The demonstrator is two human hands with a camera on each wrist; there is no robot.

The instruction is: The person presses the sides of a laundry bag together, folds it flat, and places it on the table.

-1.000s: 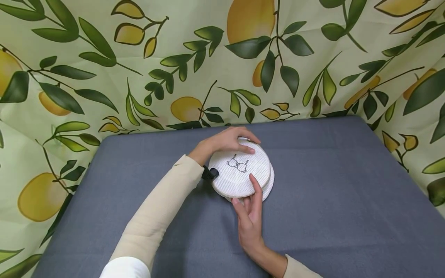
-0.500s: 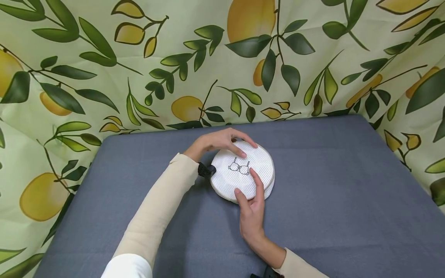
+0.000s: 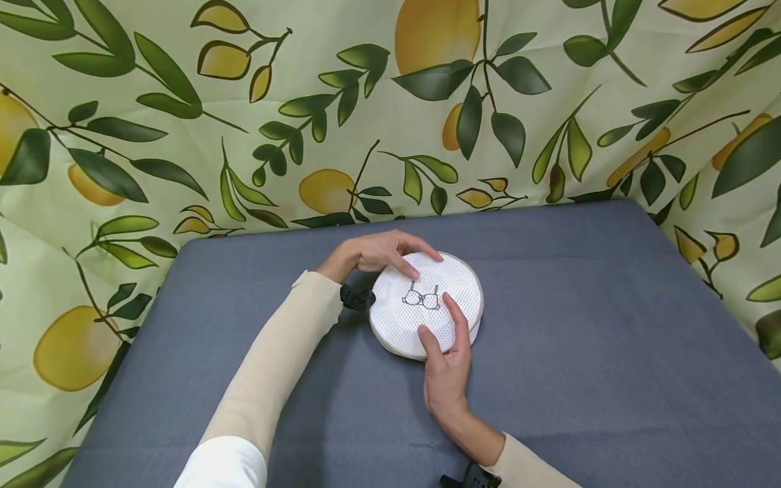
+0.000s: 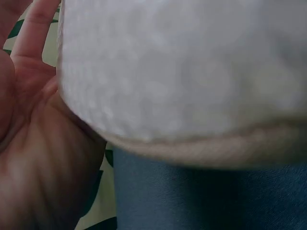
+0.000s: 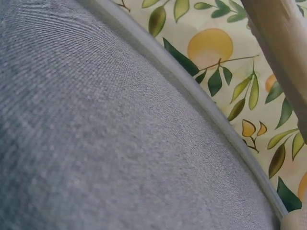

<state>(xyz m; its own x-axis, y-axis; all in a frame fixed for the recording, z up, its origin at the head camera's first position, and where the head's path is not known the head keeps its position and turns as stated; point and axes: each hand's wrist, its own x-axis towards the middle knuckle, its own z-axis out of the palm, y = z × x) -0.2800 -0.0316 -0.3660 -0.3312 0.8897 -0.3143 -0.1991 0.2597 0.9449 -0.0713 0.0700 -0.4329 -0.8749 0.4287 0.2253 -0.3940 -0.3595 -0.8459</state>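
Observation:
A round white mesh laundry bag point(image 3: 396, 325) with beige edging and a dark line drawing, like a bra, lies between my hands near the middle of the table. My left hand point(image 3: 384, 252) holds its far left edge, with thumb and forefinger over the top face. At the near edge my right hand point(image 3: 450, 369) grips the bag, thumb and forefinger on top and the other fingers hidden beneath. In the left wrist view, the bag point(image 4: 182, 72) fills most of the frame beside the palm of my left hand point(image 4: 33, 120).
The table has a grey-blue cloth point(image 3: 598, 339). A curtain point(image 3: 342, 88) printed with lemons and leaves hangs behind it and at both sides. Black wrist cameras sit at my left wrist point(image 3: 356, 298) and right wrist point(image 3: 478, 476).
The bag has tilted and shifted slightly toward me, its upper and lower layers now more nearly lined up. My left hand moved a little left; my right thumb moved onto the top face.

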